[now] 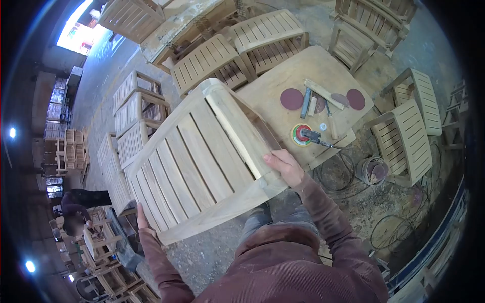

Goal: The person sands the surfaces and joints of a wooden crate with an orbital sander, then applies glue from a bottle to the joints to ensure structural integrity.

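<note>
Seen from my head, looking down, in a woodworking shop. At the far left, in the dim edge of the view, another person (76, 204) bends over stacked wooden frames (108, 262); I cannot make out what their hands are doing. Moving right, my left hand (141, 218) is at the lower left edge of a slatted wooden chair piece (194, 161), thumb on top and fingers tucked underneath, so it seems to be gripping the frame, though the fingers are hidden. The slatted piece fills the middle of the view, held up in front of my chest and tilted, its pale slats running from lower left to upper right and its curved far end pointing away from me. Behind it, rows of similar unfinished slatted chairs (136, 108) stand on the dusty floor. My right hand (284, 166) is closed over the near right corner of the piece, fingers wrapped on the frame just beside the last slat. Beyond that hand sits a wooden worktable (283, 76). On it lie a round sander (302, 135) with a red and green pad, nearest my right hand, then two dark red sanding discs (292, 99), some hand tools (318, 98) between them, and a small white object. At the right, more slatted chairs (404, 136) stand near coiled cables (394, 227) on the floor.
</note>
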`<state>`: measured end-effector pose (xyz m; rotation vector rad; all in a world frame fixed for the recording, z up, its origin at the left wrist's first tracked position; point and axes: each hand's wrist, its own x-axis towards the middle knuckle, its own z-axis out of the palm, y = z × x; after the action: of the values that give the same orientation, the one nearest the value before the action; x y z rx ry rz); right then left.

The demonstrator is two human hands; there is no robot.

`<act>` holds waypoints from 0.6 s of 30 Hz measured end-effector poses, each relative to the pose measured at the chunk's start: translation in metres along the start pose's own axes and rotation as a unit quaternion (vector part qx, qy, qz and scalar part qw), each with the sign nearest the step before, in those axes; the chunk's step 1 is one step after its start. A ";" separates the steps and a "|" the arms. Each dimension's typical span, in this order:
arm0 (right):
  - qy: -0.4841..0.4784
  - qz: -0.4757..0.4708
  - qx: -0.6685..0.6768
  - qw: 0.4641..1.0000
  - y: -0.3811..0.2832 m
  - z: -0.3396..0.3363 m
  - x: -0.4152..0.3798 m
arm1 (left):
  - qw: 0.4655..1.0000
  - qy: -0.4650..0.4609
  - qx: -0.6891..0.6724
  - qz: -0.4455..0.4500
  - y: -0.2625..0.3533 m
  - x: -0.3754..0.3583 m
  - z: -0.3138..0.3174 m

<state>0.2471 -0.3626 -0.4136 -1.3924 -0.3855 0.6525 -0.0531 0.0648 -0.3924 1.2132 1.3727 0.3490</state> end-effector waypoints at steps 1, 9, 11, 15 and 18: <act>0.004 -0.018 -0.057 0.998 -0.017 0.010 -0.002 | 0.995 -0.066 -0.078 -0.009 -0.011 0.035 -0.036; -0.027 -0.083 -0.140 0.986 -0.164 0.120 -0.018 | 0.987 -0.109 -0.112 -0.030 -0.008 0.047 -0.059; -0.071 -0.065 -0.234 0.967 -0.189 0.142 -0.022 | 0.969 -0.111 -0.187 -0.115 -0.022 0.028 -0.038; -0.124 -0.177 -0.265 0.940 -0.186 0.170 -0.023 | 0.976 -0.157 -0.148 0.017 -0.076 0.074 -0.053; -0.134 -0.086 -0.226 0.961 -0.181 0.184 -0.033 | 0.941 -0.149 -0.095 0.290 0.031 -0.096 0.031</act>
<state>0.1444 -0.2487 -0.2035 -1.6811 -0.9062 0.6344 -0.0373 -0.0130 -0.3223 1.4256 0.6833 0.6637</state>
